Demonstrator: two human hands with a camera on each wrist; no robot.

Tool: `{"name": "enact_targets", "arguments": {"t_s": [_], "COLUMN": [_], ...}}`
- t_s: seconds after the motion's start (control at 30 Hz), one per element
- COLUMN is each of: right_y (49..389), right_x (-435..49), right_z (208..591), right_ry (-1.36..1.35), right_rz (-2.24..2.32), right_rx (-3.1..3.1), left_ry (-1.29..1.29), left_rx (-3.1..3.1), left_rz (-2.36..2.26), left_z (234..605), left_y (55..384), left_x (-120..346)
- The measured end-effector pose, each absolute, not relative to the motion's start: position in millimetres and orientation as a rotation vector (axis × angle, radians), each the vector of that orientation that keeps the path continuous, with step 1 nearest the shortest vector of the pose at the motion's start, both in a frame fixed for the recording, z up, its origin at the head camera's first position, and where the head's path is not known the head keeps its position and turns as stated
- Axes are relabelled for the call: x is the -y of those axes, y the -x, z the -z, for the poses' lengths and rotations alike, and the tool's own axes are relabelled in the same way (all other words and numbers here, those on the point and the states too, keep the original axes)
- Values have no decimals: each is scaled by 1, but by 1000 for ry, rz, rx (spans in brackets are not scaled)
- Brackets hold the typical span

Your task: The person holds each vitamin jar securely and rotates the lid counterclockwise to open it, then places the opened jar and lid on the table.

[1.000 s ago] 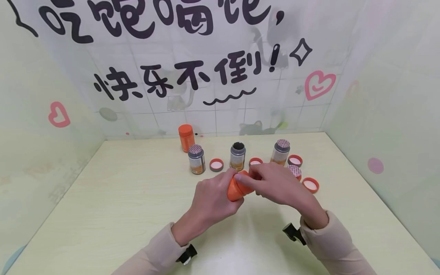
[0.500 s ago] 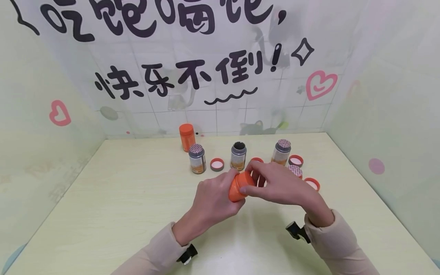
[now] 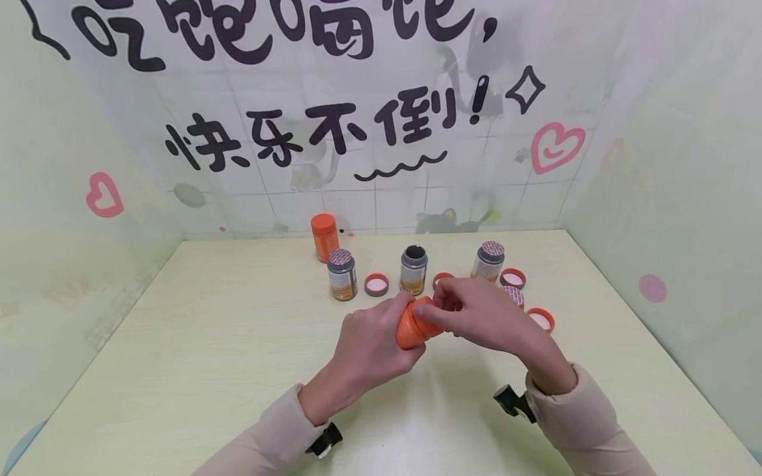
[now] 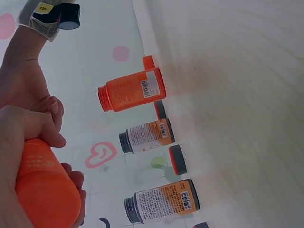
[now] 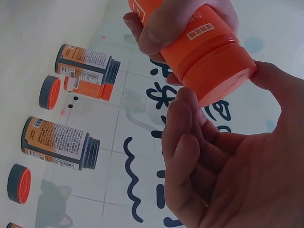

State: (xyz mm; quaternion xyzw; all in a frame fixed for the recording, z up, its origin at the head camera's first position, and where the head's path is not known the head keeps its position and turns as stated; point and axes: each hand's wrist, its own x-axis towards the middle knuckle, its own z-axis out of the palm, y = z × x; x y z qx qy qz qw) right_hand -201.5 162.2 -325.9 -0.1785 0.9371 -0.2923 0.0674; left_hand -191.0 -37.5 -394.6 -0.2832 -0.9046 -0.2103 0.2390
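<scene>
My left hand grips an orange plastic bottle around its body, tilted above the table. The bottle's screw cap points toward my right hand. In the right wrist view, thumb and fingertips of that hand pinch the cap's edge from opposite sides, the other fingers curled below. The cap sits on the bottle neck. From the left wrist, the bottle's rounded base faces the camera, while the cap end is hidden behind the left hand.
Behind the hands stand grey bottles, two with foil seals and one with an open mouth. Upturned caps lie among them. A capped orange bottle is at the back; an uncapped, sealed orange one stands partly behind my right hand.
My right hand's fingers loosened and shifted around the cap half a second ago, and have now closed on it again. The left hand keeps holding the orange bottle, almost still.
</scene>
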Motion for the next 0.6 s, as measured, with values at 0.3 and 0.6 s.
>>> {"name": "enact_targets", "arguments": {"t_s": [0.3, 0.6], "right_y": [200, 199], "right_x": [-166, -175], "right_z": [324, 320], "right_ry": [686, 955], "right_rz": [943, 916], "right_rx": [-2803, -2768], "left_ry": [770, 768], "left_rx": [2482, 2487], "left_rz": [617, 677], "left_z": [394, 396], "left_y": [191, 192], "left_x": [37, 35]}}
